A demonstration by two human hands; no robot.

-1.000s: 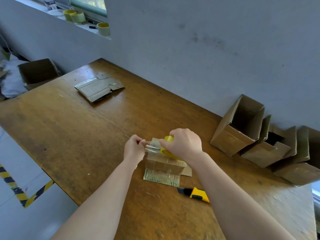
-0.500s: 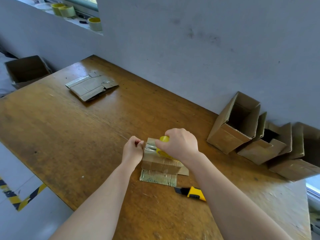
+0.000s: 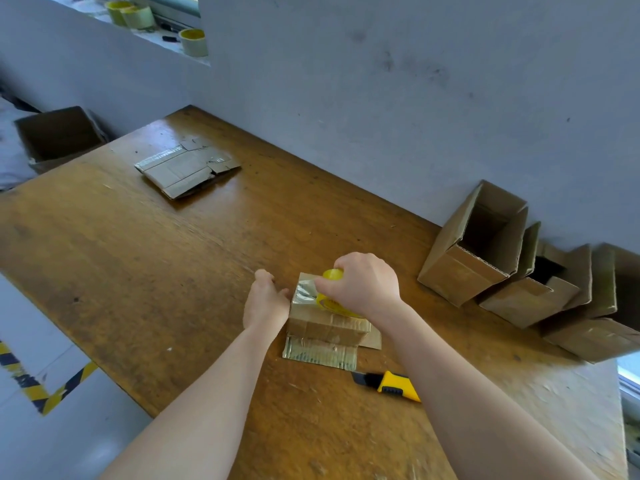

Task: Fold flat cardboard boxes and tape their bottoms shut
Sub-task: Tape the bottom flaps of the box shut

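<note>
A small cardboard box (image 3: 329, 327) stands bottom-up on the wooden table (image 3: 138, 271), its flaps spread flat beneath it. My right hand (image 3: 363, 289) grips a yellow roll of clear tape (image 3: 330, 303) on top of the box. A shiny strip of tape runs from the roll over the box's left edge. My left hand (image 3: 266, 299) presses flat against the box's left side, over the tape end.
A yellow utility knife (image 3: 391, 384) lies just in front of the box. Three folded open boxes (image 3: 478, 247) lie on their sides along the wall at right. A stack of flat boxes (image 3: 187, 169) sits at the far left, tape rolls (image 3: 194, 41) on the sill.
My left hand has gone from pinching the tape end at the box's top edge to pressing flat on the box's side. The roll has stayed on top.
</note>
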